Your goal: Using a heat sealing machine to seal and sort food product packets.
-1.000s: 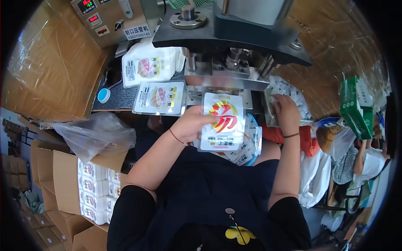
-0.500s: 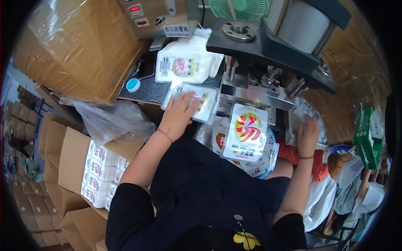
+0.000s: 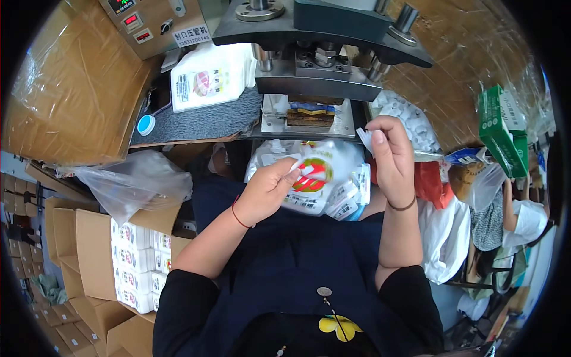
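My left hand (image 3: 270, 187) pinches the edge of a flat white pouch (image 3: 318, 185) printed with a red and yellow-green round design; its upper right side is smeared by motion. More printed pouches (image 3: 347, 202) lie in my lap under and beside it. To the right, my right hand (image 3: 394, 156) is raised with bent fingers, closed on a small white plastic spout (image 3: 364, 136) that sticks out from the fingertips. Just behind that hand stands a tray of loose white spouts (image 3: 407, 116). Ahead of both hands is the metal sealing press (image 3: 321, 80) with its lower block (image 3: 310, 114).
A stack of white pouches (image 3: 208, 83) lies on the dark mat (image 3: 196, 126) at the left, near a blue-topped round cap (image 3: 146, 125). Lower left, an open carton (image 3: 98, 253) holds packed pouches. A plastic bag (image 3: 140, 181) hangs over it. A green box (image 3: 502, 131) is at the right.
My left hand has left the stack on the mat and come to the lap, now gripping a pouch. My right hand has risen from the spout tray with a spout. The view has shifted.
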Tool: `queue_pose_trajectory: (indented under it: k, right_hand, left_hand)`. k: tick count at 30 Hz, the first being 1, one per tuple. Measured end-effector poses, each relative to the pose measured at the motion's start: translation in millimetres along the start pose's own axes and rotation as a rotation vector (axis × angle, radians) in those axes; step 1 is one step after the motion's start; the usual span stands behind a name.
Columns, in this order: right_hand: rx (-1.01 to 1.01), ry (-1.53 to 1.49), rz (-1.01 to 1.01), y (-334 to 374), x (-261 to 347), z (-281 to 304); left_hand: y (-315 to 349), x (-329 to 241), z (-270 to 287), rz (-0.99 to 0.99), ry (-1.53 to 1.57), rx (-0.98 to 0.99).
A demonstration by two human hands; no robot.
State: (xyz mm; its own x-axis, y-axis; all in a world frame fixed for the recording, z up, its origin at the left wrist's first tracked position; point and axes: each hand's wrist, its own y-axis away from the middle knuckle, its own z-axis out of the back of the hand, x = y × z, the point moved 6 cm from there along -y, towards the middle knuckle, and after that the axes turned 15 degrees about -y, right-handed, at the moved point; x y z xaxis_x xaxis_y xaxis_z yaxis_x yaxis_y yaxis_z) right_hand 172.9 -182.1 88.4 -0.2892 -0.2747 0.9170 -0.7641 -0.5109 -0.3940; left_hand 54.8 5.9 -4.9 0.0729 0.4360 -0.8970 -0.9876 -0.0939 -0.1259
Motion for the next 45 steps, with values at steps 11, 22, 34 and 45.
queue_pose_trajectory:
  k: [11,22,34,45]
  right_hand:
    - [0.130,0.246,0.053,7,-8,-10]
    - [0.357,0.637,0.105,1,-5,-6]
    - [0.221,0.641,0.125,13,1,24]
    - [0.684,0.533,0.005,117,-91,-67]
  left_hand:
    - [9,1,-37,0.198,0.386,0.080]
    - [9,15,-51,0.247,0.248,0.213]
    - [-27,21,-36,0.418,0.761,0.246]
    - [-44,42,8,0.313,0.572,0.080]
